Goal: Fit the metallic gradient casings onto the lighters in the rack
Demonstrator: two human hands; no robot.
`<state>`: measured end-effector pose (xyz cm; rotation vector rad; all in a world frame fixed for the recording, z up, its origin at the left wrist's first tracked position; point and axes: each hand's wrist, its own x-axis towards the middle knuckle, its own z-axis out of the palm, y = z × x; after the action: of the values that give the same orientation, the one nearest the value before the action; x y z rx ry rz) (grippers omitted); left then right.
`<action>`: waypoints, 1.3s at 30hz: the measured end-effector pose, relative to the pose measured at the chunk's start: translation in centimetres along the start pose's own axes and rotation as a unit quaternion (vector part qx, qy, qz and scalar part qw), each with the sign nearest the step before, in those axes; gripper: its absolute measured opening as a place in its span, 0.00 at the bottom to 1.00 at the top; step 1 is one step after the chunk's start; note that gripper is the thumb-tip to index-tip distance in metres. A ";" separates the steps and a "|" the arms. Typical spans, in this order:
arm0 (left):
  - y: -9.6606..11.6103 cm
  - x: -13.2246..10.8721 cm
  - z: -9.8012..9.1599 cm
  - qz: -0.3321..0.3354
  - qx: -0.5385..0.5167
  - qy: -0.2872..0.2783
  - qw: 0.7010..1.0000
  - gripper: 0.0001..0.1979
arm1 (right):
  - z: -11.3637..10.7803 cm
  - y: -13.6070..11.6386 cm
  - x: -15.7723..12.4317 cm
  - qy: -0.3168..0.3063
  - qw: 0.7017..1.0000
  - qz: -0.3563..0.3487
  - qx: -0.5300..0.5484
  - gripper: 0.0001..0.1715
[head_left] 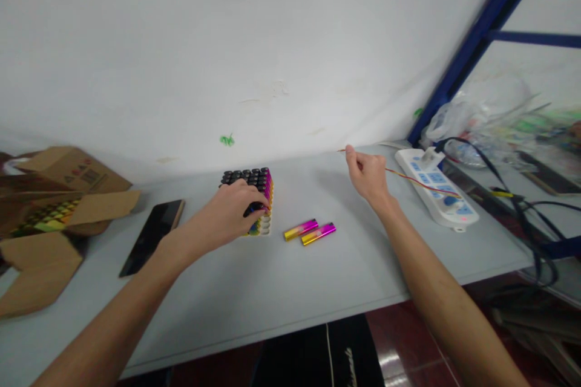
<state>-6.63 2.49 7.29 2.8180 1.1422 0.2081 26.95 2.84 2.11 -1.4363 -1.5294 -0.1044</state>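
My left hand (238, 207) is at the front of a white tray (265, 231) filled with upright black-topped tubes (247, 175) in pink and yellow. Its fingers are closed on one of the tubes at the tray's front right part. My right hand (368, 174) is raised over the right side of the table, its fingers pinched on a thin red and yellow cable (414, 179). That cable runs right to a power strip, and its tip sticks out left of the fingers. Two loose pink and yellow tubes (310, 232) lie side by side between my hands.
A white power strip (431, 184) with plugs lies at the right, beside black cables and a blue metal frame (458, 66). A dark phone (152, 237) lies left of my left hand. An open cardboard box (86, 172) with more tubes stands at the far left.
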 end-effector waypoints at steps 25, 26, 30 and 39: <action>6.8 1.2 9.7 -0.043 -0.313 0.125 0.940 0.02 | 0.3 0.5 -0.1 -0.005 1.000 -0.006 -0.016 0.42; 7.0 1.0 9.6 -0.055 -0.347 0.138 0.926 0.03 | 0.3 0.5 -0.1 -0.004 1.000 -0.006 -0.018 0.42; 8.2 0.7 9.1 -0.115 -0.546 0.132 0.819 0.13 | 0.4 0.6 -0.3 -0.002 1.000 -0.010 -0.023 0.42; 8.1 1.4 7.6 -0.204 -0.749 0.046 0.629 0.26 | 0.6 0.7 -0.6 -0.009 0.999 -0.010 -0.031 0.42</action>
<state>1.16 -2.62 1.07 1.0311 0.8294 0.7888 27.04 2.99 0.99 -1.4742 -1.5666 -0.1522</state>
